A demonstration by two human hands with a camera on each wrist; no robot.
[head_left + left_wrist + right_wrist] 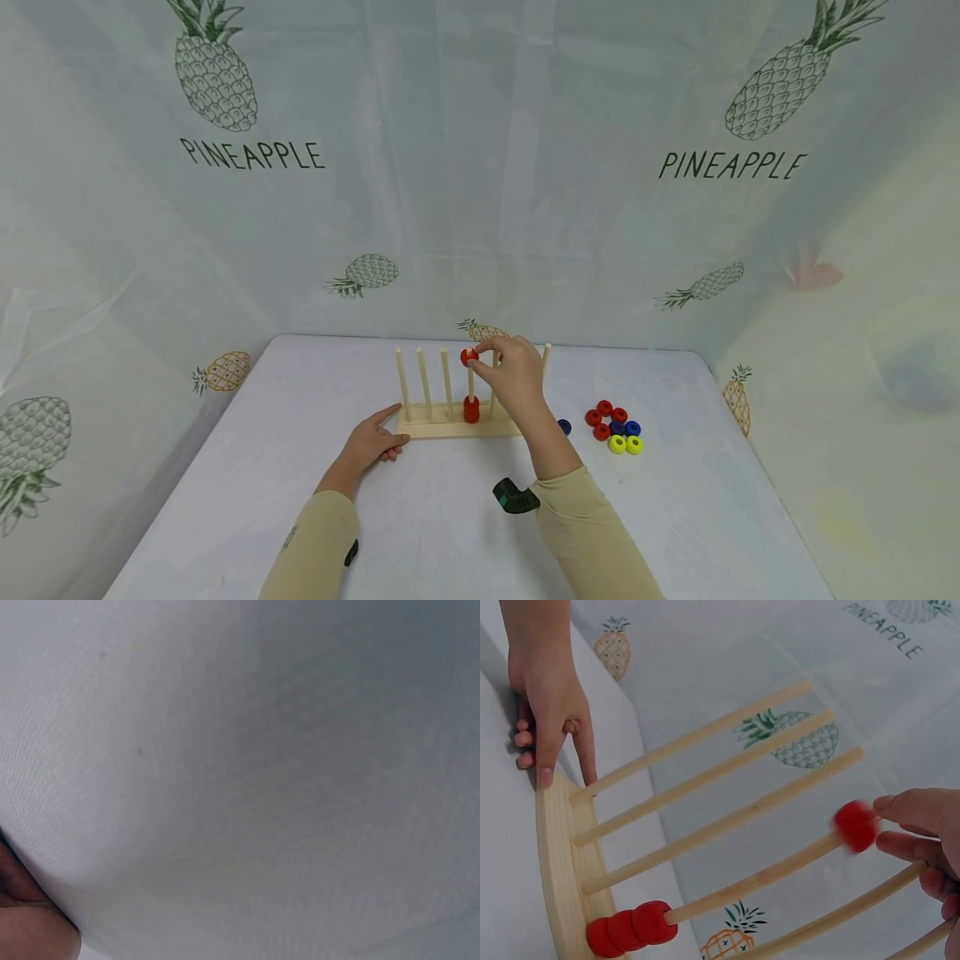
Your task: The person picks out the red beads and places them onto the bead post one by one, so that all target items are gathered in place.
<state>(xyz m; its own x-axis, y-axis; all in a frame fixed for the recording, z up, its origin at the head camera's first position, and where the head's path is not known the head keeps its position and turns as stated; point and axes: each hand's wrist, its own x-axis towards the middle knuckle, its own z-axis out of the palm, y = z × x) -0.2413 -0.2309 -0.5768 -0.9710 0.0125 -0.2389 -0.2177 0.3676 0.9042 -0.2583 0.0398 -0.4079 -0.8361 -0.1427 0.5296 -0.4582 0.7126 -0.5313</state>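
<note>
A wooden peg stand (pixel 450 429) with upright pegs sits on the table. My left hand (pixel 369 443) grips its left end, thumb at the front edge and forefinger at the back. My right hand (pixel 517 375) is at the top of a middle peg, thumb and forefinger pinching a red bead (pixel 469 357) around the peg tip. That bead looks blurred in the right wrist view, with the fingertips (pixel 889 804) right at its edge. Lower on the same peg, several red beads (pixel 630 930) are stacked at the base. The left wrist view shows mostly pale cloth and a bit of hand (pixel 34 930).
Right of the stand lie loose red beads (pixel 602 432), blue beads (pixel 633 428) and yellow beads (pixel 634 445). Another dark blue bead (pixel 564 427) lies close beside my right forearm. Pineapple-print cloth (pixel 480 208) hangs behind the white table (pixel 450 517).
</note>
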